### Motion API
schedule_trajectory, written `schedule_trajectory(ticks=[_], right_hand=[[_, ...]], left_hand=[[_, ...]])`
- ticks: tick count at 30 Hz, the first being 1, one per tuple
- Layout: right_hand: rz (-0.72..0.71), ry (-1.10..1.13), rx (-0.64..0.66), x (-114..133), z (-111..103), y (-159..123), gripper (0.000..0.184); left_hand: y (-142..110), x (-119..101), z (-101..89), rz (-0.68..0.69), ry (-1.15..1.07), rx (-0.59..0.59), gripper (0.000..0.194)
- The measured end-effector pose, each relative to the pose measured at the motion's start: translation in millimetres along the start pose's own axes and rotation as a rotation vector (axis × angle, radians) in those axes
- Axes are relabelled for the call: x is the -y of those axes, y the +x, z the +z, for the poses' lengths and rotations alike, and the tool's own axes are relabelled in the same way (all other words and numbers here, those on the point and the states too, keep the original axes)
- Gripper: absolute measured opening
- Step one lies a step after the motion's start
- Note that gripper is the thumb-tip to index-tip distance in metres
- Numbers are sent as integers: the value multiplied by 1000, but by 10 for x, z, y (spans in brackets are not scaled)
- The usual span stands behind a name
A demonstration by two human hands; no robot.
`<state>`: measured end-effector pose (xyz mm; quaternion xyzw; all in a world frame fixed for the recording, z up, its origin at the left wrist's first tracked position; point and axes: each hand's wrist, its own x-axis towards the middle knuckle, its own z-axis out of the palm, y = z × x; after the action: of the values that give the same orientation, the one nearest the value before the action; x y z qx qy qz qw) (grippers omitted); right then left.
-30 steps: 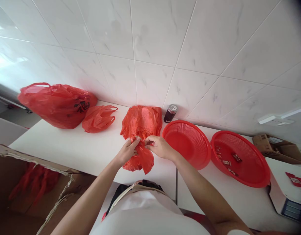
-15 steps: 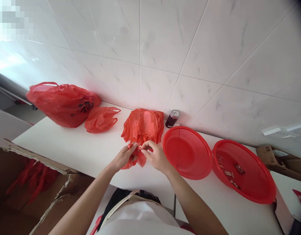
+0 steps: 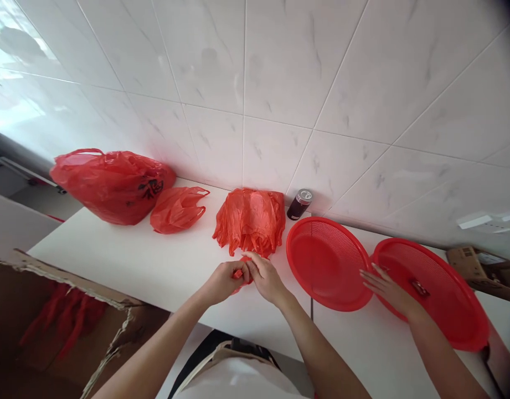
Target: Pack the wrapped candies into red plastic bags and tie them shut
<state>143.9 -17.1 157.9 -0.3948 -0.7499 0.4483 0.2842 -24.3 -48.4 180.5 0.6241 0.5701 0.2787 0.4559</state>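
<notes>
My left hand (image 3: 222, 284) is closed around a crumpled red plastic bag (image 3: 238, 274), low over the front of the white table. My right hand (image 3: 268, 279) meets it from the other side, its bent fingers against the same bag and close to the left fingertips. Most of that bag is hidden in the two hands. Just beyond them lies a pile of flattened red plastic bags (image 3: 251, 220), its loose lower edges toward me.
Left stand a small red bag (image 3: 178, 210) and a full red bag (image 3: 113, 188). A drink can (image 3: 299, 204) is beside the pile. Rightward sit a red basket (image 3: 321, 266) and another red basket (image 3: 449, 299), with another person's hand (image 3: 390, 291) over their rims. A torn cardboard box (image 3: 113, 332) stands lower left.
My hands have come closer together, and the held bag is bunched smaller between them. Another person's hand has come in at the right, over the baskets. The view has shifted slightly.
</notes>
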Motion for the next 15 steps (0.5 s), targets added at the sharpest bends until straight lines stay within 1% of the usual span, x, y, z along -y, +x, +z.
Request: schedule_trajectory(ticks=[2,4,5,7,9,11,13,15], right_hand=[[72,12,-2,-89,154,64,34],[154,126,8,-144,272,79,35],[185,211,31,-156,320,75,36],[207,362,82,-152,406,62,39],[200,398,70,-122,491,55,34],[203,342,1,-83,583,52,33],[224,273,-77,-50,675,41,37],[251,213,-141,-40,745,14,38]], left_hand=[[10,131,-18,-9,60,-104,21],[23,239,-64,17,106,-188,24],[31,279,-91,39,120,-215,25],[44,335,-140,85,131,-229,27],[47,380,-181,120,130,-205,28],[29,445,-220,139,129,-161,30],[-13,549,-269,146,131,-88,34],[-79,697,-340,142,134,6,39]])
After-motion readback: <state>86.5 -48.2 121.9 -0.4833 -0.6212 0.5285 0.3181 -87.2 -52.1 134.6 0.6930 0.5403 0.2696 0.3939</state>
